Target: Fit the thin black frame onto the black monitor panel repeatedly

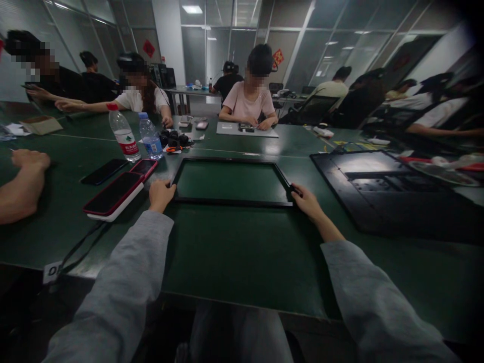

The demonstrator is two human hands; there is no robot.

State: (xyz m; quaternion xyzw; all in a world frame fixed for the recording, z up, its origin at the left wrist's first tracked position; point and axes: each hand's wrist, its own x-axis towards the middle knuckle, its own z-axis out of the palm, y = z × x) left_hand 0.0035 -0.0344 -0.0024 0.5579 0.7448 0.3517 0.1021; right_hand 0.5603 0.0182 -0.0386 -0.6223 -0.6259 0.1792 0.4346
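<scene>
A thin black rectangular frame (pixel 234 202), which looks like a monitor bezel, lies over the green table in front of me. Through its opening the tabletop shows. My left hand (pixel 162 195) is closed on the frame's left side, near the front corner. On the opposite side my right hand (pixel 305 200) grips the right edge, thumb on top. A small dark piece shows at the right thumb; I cannot make out whether it belongs to the frame. Left of my left hand lies a phone in a red case (pixel 113 194) on a white block.
Two plastic bottles, one red-capped (pixel 124 136) and one blue-capped (pixel 150 138), stand at the left beyond a dark phone (pixel 104 172). A large black panel (pixel 393 191) lies at the right. Another person's forearm (pixel 22 186) rests at the far left. A co-worker (pixel 249 101) sits opposite.
</scene>
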